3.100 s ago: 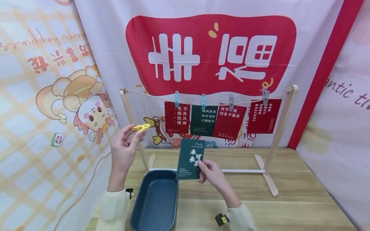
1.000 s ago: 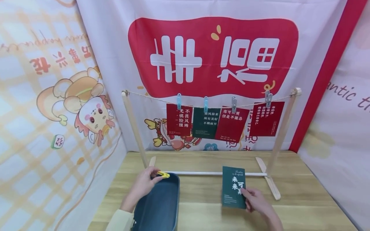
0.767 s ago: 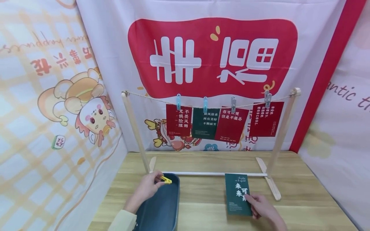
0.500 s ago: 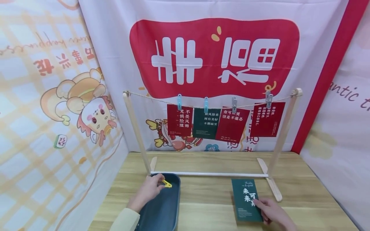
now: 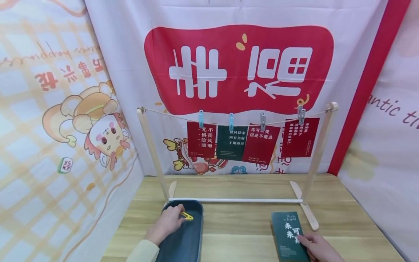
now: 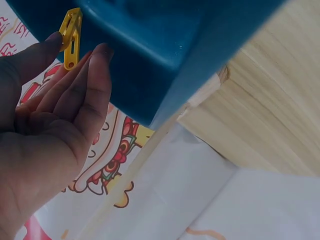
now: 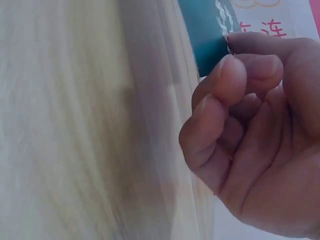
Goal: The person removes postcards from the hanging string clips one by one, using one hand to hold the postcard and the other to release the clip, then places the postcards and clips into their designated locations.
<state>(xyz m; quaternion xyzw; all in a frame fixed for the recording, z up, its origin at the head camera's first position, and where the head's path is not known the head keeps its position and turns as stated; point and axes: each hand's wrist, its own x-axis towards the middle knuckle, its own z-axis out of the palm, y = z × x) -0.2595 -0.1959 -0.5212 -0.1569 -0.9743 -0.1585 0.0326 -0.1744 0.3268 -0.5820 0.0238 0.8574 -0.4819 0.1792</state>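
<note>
My left hand [image 5: 166, 222] pinches a yellow clothespin [image 5: 188, 217] over the far end of a dark blue basin [image 5: 199, 236]. The left wrist view shows the clothespin [image 6: 73, 42] at the thumb tip, with the other fingers loosely bent beside it. At the lower right, my right hand [image 5: 319, 248] holds a dark green card [image 5: 282, 236] with white writing, thumb on its front face. Close up in the right wrist view, only a corner of the card [image 7: 207, 47] shows past the curled fingers [image 7: 202, 127].
Behind the hands stands a wooden rack [image 5: 315, 160] with a twine line [image 5: 183, 118] across its top. Blue and grey clothespins hold red and green cards [image 5: 231, 143] on it. A white bar [image 5: 242, 200] joins the rack's feet on the wooden table [image 5: 235, 233]. Printed cloths hang around.
My left hand has come down from beside the rack's left post to the basin, keeping the yellow clothespin. My right hand has carried the green card down and to the right.
</note>
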